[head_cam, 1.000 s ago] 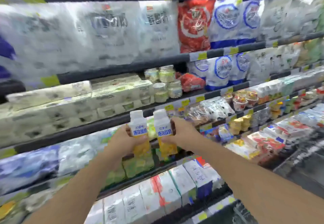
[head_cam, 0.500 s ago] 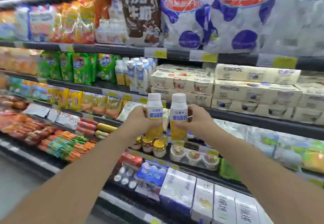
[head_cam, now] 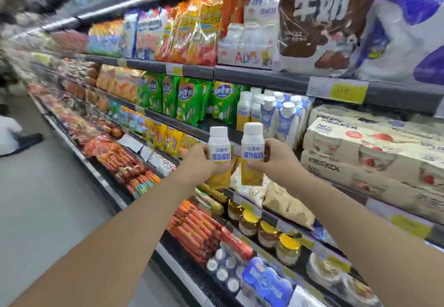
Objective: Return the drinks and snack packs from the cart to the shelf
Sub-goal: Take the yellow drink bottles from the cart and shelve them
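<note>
Each of my hands holds a white-capped yogurt drink bottle with a yellow lower half, upright and side by side in front of the chilled shelves. My left hand (head_cam: 200, 162) grips the left bottle (head_cam: 218, 146). My right hand (head_cam: 276, 157) grips the right bottle (head_cam: 252, 145). Just behind and above them, a row of matching bottles (head_cam: 245, 110) stands on a dark shelf (head_cam: 216, 124), between green snack packs (head_cam: 189, 97) and blue-white cartons (head_cam: 286, 121). The cart is out of view.
Boxed yogurt multipacks (head_cam: 370, 148) fill the shelf to the right. Below are glass jars (head_cam: 266, 232), red sausage packs (head_cam: 192, 229) and small bottle packs (head_cam: 264, 280). Large milk bags (head_cam: 319, 15) hang on the top shelf. The grey aisle floor (head_cam: 48, 198) lies to the left.
My view has swung left along the shelves, from the white boxes to the snack and drink section. Both hands kept their bottles and now sit close below the matching bottles.
</note>
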A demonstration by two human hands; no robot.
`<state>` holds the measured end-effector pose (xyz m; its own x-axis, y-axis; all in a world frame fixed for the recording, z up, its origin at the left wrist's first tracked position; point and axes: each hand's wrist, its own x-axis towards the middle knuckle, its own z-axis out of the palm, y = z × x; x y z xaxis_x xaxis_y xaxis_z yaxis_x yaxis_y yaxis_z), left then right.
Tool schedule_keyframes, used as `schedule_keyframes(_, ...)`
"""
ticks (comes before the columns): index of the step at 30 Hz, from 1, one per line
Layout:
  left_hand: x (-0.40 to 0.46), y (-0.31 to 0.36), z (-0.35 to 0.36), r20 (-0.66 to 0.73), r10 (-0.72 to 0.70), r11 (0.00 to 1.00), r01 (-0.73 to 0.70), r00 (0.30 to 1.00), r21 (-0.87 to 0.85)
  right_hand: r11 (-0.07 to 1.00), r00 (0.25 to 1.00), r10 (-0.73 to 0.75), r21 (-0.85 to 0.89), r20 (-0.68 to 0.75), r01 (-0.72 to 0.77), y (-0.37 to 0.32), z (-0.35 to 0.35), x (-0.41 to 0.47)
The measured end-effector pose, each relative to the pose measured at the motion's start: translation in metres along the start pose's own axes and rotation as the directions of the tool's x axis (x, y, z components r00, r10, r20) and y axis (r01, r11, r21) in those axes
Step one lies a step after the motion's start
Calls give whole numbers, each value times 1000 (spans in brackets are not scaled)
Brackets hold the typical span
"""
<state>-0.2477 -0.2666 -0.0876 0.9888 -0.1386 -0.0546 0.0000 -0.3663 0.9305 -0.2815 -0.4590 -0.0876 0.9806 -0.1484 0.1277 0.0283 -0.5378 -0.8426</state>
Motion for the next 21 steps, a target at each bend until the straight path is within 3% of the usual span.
schedule_keyframes(10,119,15,-8,5,60,996,-60,998,68,998,993,-34,-55,-116,28,-9,17,88)
schedule_keyframes(21,237,12,-20,264,224,970,-242,938,37,972,911,100,-157,-401,-176,-27,66,138)
